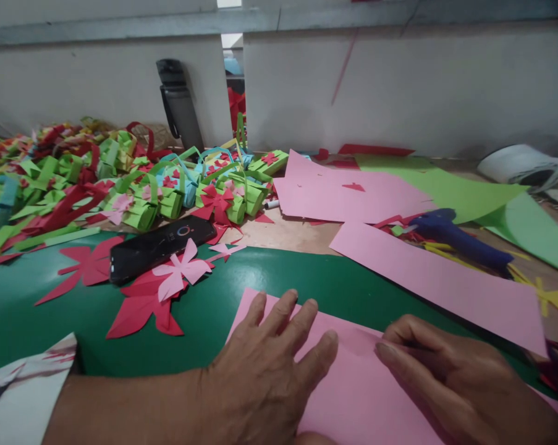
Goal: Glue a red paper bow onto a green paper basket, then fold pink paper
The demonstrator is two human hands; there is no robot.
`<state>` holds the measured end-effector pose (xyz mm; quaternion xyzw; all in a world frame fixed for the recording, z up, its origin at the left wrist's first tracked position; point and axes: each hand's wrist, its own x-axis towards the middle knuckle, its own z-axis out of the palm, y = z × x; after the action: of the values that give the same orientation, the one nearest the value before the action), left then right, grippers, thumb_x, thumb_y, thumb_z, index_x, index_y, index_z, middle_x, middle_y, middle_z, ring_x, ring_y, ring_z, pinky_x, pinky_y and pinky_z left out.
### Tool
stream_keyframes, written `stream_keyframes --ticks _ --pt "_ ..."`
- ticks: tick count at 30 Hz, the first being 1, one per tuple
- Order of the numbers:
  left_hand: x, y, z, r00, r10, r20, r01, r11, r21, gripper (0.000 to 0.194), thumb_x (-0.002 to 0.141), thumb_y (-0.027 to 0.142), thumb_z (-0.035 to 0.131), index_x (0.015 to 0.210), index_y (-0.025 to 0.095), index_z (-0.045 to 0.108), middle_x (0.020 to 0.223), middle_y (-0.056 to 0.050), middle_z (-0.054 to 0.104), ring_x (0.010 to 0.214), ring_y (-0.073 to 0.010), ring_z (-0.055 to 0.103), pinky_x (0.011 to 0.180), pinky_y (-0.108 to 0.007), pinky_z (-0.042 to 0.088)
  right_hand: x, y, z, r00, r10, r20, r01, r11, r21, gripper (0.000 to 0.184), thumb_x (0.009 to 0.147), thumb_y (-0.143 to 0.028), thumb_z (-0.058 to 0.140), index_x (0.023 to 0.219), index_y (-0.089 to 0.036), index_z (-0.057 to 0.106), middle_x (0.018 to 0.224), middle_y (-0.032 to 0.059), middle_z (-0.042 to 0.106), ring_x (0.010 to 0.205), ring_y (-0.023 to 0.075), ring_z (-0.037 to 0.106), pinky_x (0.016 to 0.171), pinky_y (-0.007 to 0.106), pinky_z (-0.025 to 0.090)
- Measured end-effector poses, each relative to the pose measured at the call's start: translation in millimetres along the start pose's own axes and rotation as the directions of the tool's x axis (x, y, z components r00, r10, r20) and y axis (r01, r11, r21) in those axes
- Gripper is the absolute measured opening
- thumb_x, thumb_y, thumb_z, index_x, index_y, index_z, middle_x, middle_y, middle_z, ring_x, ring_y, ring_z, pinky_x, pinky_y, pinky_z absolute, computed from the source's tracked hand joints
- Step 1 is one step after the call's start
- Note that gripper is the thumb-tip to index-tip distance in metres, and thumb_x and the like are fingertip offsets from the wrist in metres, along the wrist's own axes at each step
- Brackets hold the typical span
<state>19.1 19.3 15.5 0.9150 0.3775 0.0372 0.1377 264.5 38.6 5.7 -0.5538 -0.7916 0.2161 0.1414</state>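
A sheet of pink paper (pixel 353 383) lies in front of me on the green mat (pixel 279 272). My left hand (pixel 274 358) rests flat on its left part, fingers spread. At the sheet's right edge, my right hand (pixel 445 371) is closed, thumb and index finger pinching the paper. Beyond my left hand are pink paper cutouts (pixel 179 272) and red petal-shaped cutouts (pixel 144 306), with a black phone (pixel 162 244) beside them. A long pink strip (pixel 445 281) lies past my right hand.
Small paper baskets (pixel 167 194) crowd the back left, before a dark bottle (pixel 181 105) by the white partition (pixel 376 80). At the back right are a pink sheet (pixel 353 201), green sheets (pixel 468 188), a blue glue gun (pixel 459 238) and a white roll (pixel 515 168).
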Motion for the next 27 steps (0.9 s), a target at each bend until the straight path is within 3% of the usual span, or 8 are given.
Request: stream_keyframes --ticks 10,27 --pt "2.2 -2.1 -2.3 1.0 -0.003 -0.001 0.003 1.0 0.002 0.082 0.085 0.076 0.026 0.144 0.019 0.037 0.15 -0.021 0.035 0.135 -0.0467 0.031 0.098 -0.071 0.033 -1.0 6.7 2.6 0.996 -0.062 -0.061 0.06 0.998 -0.036 0.032 0.095 -0.04 0.04 0.069 -0.024 0.05 0.052 -0.0065 0.052 0.044 0.0105 0.049 0.045 0.023 0.037" --pt "4.6 -2.3 -9.7 0.997 -0.014 0.074 0.018 0.999 -0.046 0.083 0.086 0.075 0.024 0.146 0.019 0.033 0.153 -0.02 0.029 0.137 -0.0476 0.026 0.098 -0.076 0.028 -0.6 8.5 5.6 0.997 -0.051 -0.065 0.047 0.997 -0.057 0.031 0.095 -0.041 0.039 0.07 -0.024 0.049 0.052 -0.007 0.052 0.045 0.0103 0.05 0.046 0.022 0.038"
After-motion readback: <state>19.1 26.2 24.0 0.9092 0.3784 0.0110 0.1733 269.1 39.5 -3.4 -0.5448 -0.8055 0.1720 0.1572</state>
